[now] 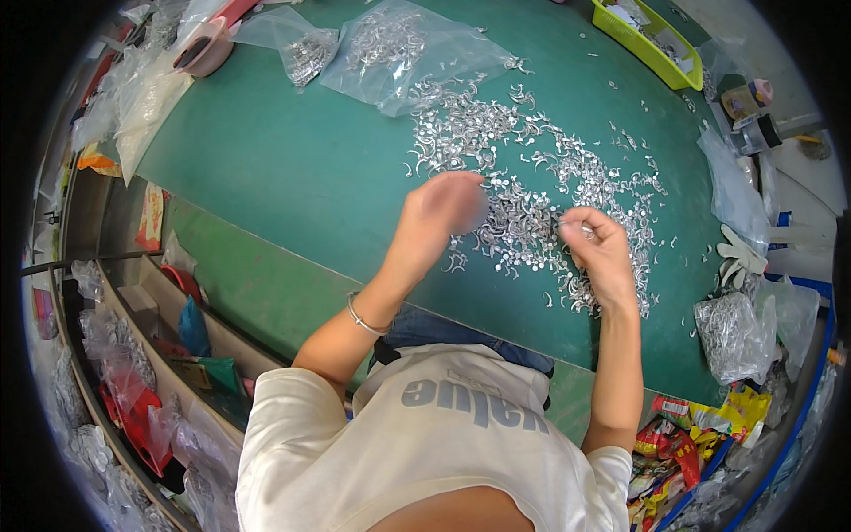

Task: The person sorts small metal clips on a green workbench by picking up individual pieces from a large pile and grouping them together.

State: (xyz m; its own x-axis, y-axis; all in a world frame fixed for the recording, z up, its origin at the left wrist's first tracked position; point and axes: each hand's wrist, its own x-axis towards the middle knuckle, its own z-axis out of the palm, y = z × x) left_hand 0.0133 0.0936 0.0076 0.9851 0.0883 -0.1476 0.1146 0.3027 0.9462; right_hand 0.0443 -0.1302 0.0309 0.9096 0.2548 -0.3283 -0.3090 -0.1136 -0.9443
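Many small silver metal pieces (519, 217), several of them curved like hooks or crescents, lie heaped and scattered over the green tabletop (266, 160). Over the left edge of the heap is my left hand (448, 202), its fingers smeared by motion, so what they hold cannot be told. My right hand (603, 253) hovers above the right part of the heap, thumb and forefinger pinched together. A small silver metal piece (586, 230) shows at its fingers; its exact shape is too small to make out.
Clear plastic bags (386, 44) of the same silver pieces lie at the far side. A yellow-green basket (651, 49) stands far right, a pink bowl (208, 53) far left. At the right edge are a white glove (738, 257) and a filled bag (731, 337). Open drawers (168, 328) line the left.
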